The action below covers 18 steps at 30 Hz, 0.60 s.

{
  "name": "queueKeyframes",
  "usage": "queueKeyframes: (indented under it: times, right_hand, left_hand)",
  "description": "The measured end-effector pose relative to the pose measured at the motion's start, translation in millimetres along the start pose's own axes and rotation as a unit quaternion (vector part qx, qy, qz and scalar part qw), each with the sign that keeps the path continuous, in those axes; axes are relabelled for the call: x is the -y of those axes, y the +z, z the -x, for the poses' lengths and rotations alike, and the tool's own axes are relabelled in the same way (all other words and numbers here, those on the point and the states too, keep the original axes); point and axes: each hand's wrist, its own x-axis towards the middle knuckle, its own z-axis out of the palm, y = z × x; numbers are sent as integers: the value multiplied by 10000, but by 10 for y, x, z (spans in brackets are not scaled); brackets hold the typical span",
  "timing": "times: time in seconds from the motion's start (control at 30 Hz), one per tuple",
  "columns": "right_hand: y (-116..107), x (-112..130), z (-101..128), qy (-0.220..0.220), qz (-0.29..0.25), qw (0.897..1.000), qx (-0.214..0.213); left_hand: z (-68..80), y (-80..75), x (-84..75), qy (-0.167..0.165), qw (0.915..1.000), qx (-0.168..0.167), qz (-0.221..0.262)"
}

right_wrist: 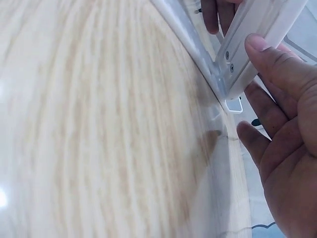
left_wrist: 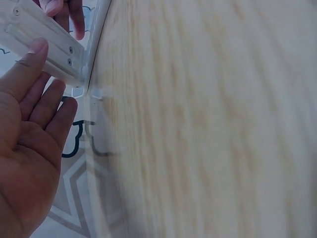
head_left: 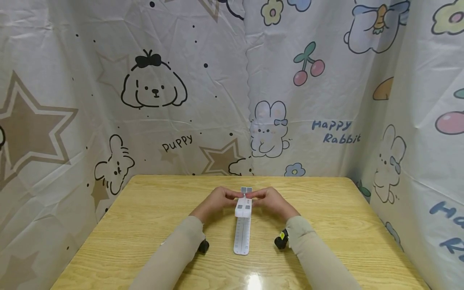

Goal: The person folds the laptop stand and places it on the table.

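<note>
A white plastic device, its exact kind unclear, has a long flat base [head_left: 241,237] with ruler-like marks along its edges. From the base rises a white arm [head_left: 243,207] with two grey pads; two small screws [left_wrist: 70,56] show on its face in the left wrist view. My left hand [head_left: 219,201] pinches the arm from the left, thumb on its face and other fingers behind it. On the opposite side my right hand [head_left: 272,201] pinches the same arm, its thumb [right_wrist: 257,44] lying along the edge. The lower fingers of both hands are loosely bent.
The device stands on a wood-grain table [head_left: 163,213] with a shiny surface. Behind and beside the table hangs a cloth [head_left: 217,80] printed with cartoon animals and stars. Black wrist cameras [head_left: 280,240] sit under both sleeves.
</note>
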Motion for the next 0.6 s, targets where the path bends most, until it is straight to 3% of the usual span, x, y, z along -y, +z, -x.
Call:
queueKeyframes:
  times: [0.33, 0.6]
  right_hand:
    - [-25, 50, 76, -166, 280, 9992, 215]
    - [-5, -33, 34, -412, 475, 9977, 248]
  left_hand:
    - [46, 84, -79, 237, 9964, 37, -819]
    - [20, 68, -56, 218, 9933, 148, -1125]
